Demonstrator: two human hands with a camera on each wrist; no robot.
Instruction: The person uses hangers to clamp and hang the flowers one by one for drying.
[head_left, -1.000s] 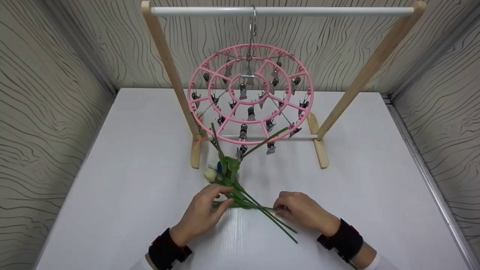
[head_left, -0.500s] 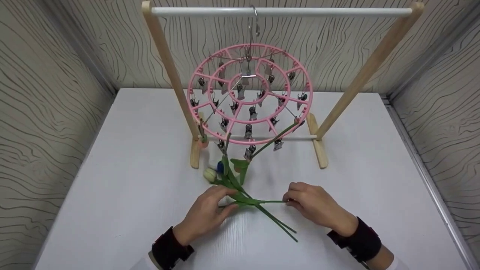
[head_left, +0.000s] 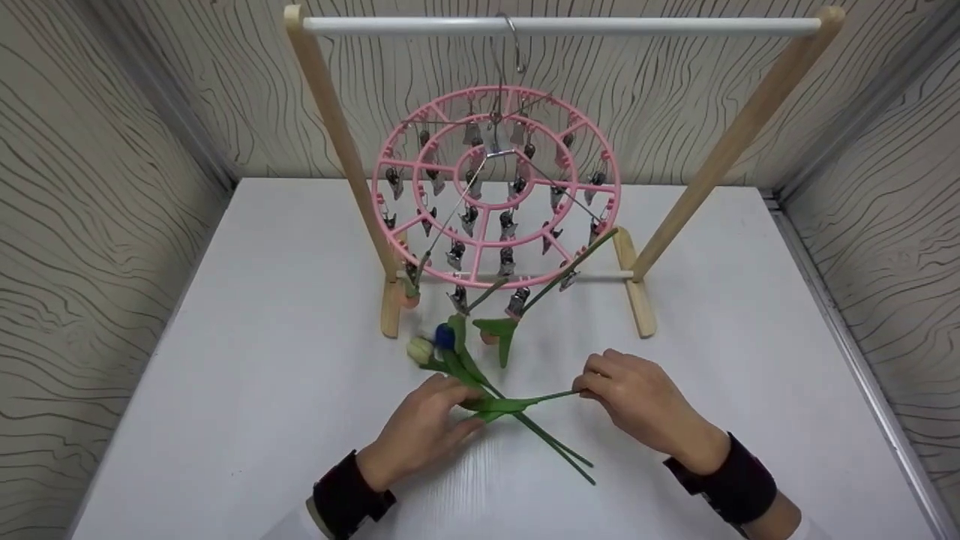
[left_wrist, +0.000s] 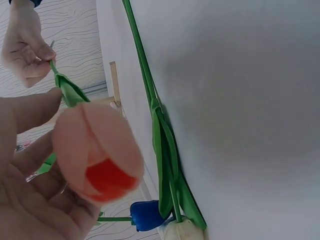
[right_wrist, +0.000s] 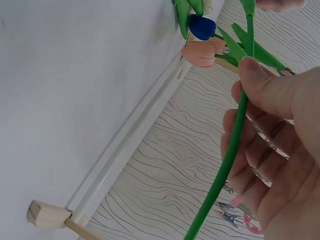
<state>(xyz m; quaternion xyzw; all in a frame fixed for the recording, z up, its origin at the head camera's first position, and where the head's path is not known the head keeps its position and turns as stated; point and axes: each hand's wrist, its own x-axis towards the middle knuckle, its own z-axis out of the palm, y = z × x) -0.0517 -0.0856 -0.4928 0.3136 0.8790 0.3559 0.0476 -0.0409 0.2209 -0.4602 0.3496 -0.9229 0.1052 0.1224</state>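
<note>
R hand pinches pink tulip by its stem, thumb vs. fingers. L hand has fingers loosely curved & parted abt the bloom, can't tell if touching; blue tulip & white tulip just past them, pink rack farther off.

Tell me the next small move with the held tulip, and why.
I'd probably lift the pink tulip toward a bare clip on the pink rack: the right hand pinches its stem, and other tulips hang there.
</note>
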